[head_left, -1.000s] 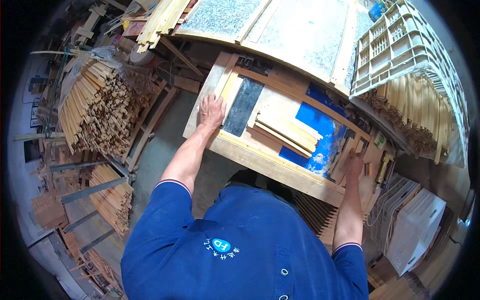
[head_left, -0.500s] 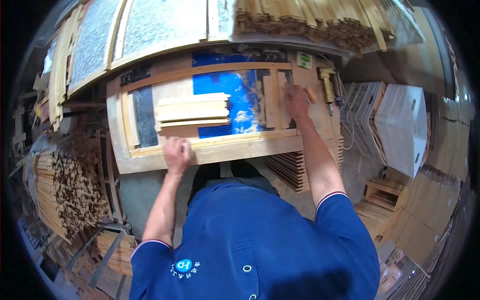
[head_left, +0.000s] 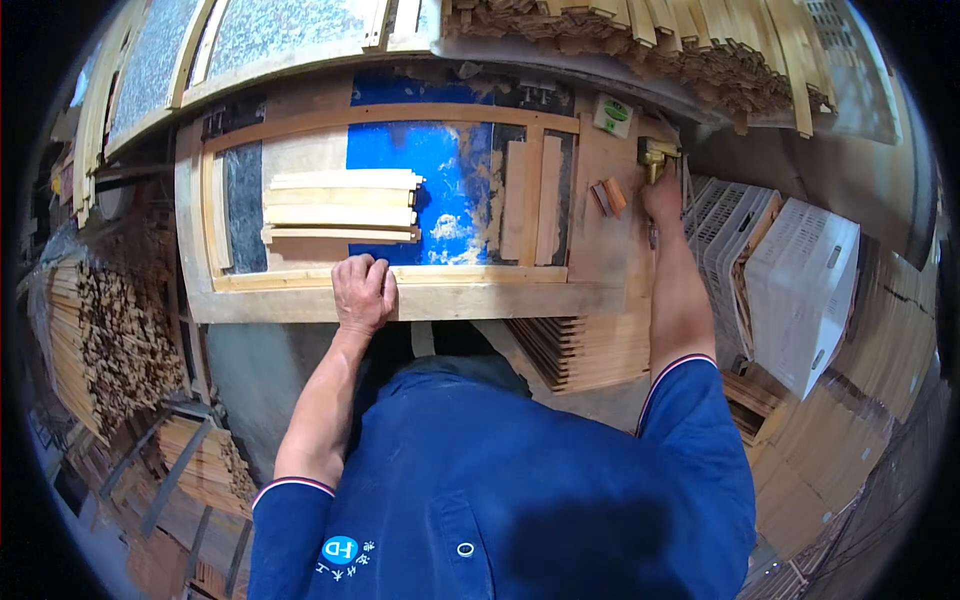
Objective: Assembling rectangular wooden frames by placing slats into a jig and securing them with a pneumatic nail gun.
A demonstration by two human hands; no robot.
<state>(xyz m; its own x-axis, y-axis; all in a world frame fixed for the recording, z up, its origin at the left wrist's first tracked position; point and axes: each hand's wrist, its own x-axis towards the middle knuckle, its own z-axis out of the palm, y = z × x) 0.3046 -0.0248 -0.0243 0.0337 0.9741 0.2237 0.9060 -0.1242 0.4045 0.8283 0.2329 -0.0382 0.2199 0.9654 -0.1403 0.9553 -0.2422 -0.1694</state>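
Right grip [head_left: 662, 195] is stretched way out to the far right corner of the desk [head_left: 420, 303], curled onto a small brass-coloured tool [head_left: 655, 153]. Fingers look closed around its lower end, though I can't see them well enough to swear it's a full clamp. Left grip [head_left: 362, 290] is fisted, knuckles up, pressing on the near rail of the wooden frame [head_left: 400, 115], no gap between the fingers, nothing actually held inside as far as I can tell.

Taking the frame as the landmark: it's a wide rectangle, long axis running left to right across the desk. The brass tool sits just off its right end, so the right hand is clearly the nearer one there, and the left is planted around the middle of the frame's near edge. Inside the frame there's a blue sheet [head_left: 440, 165], a stack of pale slats [head_left: 340, 205] lying along the frame's long axis on the left half, and two short boards [head_left: 530, 200] standing crosswise to the right. Between the frame's right end and the tool lie two little wood blocks [head_left: 608, 196].
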